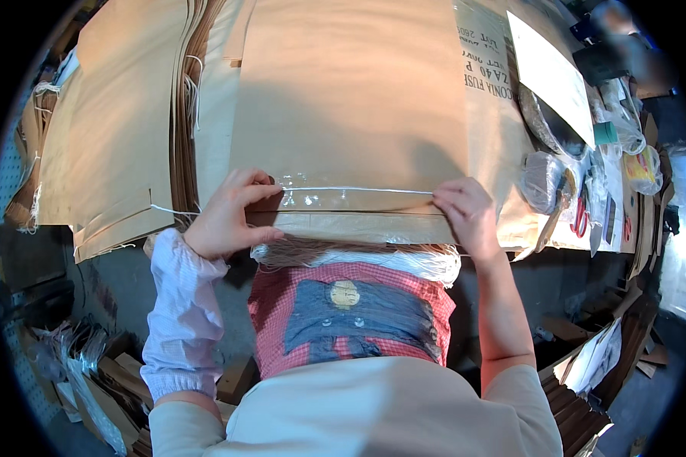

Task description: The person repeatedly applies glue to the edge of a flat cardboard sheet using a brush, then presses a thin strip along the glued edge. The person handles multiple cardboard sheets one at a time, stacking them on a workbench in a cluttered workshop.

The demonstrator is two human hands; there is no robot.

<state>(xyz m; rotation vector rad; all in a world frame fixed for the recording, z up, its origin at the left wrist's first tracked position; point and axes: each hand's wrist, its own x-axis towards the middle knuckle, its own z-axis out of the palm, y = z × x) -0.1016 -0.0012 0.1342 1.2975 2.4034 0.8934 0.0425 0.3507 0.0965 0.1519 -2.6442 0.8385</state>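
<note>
A white string (358, 189) runs straight across the lower part of a large brown paper bag (351, 99), just above its folded edge flap (358, 227). My left hand (236, 212) is at the string's left end, its fingertips on it and its thumb reaching down over the flap. With fingers pinched together, my right hand (469, 215) grips the other end. Shiny wet-looking patches (310, 199) show on the paper near the string's left half. Below the flap, a thick bundle of loose white strings (419, 264) lies across my lap, over a red checked apron (270, 305).
Stacked brown paper bags (122, 114) with string handles stand at the left. At the right are a white sheet (552, 76), plastic bags (543, 181), red-handled scissors (581, 217) and a yellow package (642, 169). Folded cardboard (575, 415) sits low at the right.
</note>
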